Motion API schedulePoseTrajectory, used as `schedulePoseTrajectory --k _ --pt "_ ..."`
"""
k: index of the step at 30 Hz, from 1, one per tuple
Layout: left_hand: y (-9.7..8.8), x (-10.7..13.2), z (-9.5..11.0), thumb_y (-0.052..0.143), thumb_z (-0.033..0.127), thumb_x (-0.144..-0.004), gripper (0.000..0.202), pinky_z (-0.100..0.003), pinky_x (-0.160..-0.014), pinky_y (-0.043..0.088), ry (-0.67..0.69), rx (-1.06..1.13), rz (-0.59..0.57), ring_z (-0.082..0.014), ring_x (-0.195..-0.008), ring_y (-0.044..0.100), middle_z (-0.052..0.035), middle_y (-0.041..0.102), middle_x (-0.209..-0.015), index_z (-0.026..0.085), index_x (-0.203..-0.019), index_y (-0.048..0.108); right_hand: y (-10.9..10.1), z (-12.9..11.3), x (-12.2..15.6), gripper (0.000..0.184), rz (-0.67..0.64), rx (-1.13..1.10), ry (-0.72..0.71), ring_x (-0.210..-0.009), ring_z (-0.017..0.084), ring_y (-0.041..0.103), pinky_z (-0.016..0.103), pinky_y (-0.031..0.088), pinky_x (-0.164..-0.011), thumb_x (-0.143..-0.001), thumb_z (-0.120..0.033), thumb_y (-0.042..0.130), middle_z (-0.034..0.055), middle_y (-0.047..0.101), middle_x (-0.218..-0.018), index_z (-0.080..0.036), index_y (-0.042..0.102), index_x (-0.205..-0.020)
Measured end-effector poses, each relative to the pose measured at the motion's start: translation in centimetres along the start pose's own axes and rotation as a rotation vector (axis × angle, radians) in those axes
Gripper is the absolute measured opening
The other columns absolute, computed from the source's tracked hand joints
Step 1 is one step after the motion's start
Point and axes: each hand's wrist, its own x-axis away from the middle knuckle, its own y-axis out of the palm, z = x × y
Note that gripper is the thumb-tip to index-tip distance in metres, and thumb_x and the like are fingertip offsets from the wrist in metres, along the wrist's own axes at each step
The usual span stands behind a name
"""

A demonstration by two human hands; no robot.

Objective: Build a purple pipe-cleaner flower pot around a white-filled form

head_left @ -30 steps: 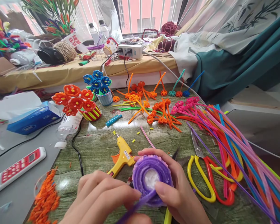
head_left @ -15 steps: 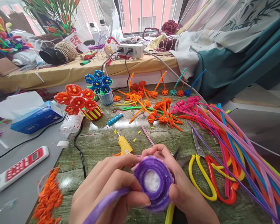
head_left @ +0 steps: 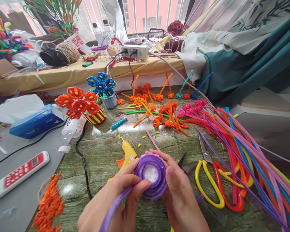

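Between both hands is a round purple coil [head_left: 157, 190] wound from pipe cleaner, with a white, shiny centre. My left hand [head_left: 108, 206] pinches a loose purple pipe cleaner [head_left: 114, 204] between thumb and fingers, against the coil's left side; the strand trails toward the lower left. My right hand [head_left: 185, 196] is wrapped round the coil's right side, thumb along its edge and fingers behind it. Just beyond my left hand lies a yellow glue gun [head_left: 129, 151]. Right of my right hand lie scissors [head_left: 209, 183] with yellow and red handles, and dark blades [head_left: 183, 159] show nearby.
A bundle of coloured pipe cleaners [head_left: 246, 138] covers the right side. Orange pipe-cleaner flowers [head_left: 169, 122] lie behind. Two small flower pots [head_left: 95, 116], a bottle [head_left: 71, 132], a tissue box [head_left: 37, 122] and a cable [head_left: 83, 158] stand or lie left. Orange scraps [head_left: 48, 206] lie front left.
Both hands and the coil have shifted slightly left and away from me. My right thumb has moved up along the coil's edge, and more of the glue gun shows.
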Motion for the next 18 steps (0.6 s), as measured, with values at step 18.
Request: schedulePoseTrajectory --k 18 --pt "-1.4 -0.2 -0.9 0.065 0.04 -0.097 0.026 -0.015 -0.095 0.053 0.345 -0.175 -0.101 -0.0118 -0.111 0.072 -0.006 0.071 -0.132 0.02 -0.113 0.063 -1.0 -1.0 -0.5 0.048 -0.117 0.067 0.026 -0.093 0.022 0.072 0.029 0.059 -0.085 -0.07 -0.032 0.082 0.0048 0.078 -0.107 -0.025 0.074 -0.117"
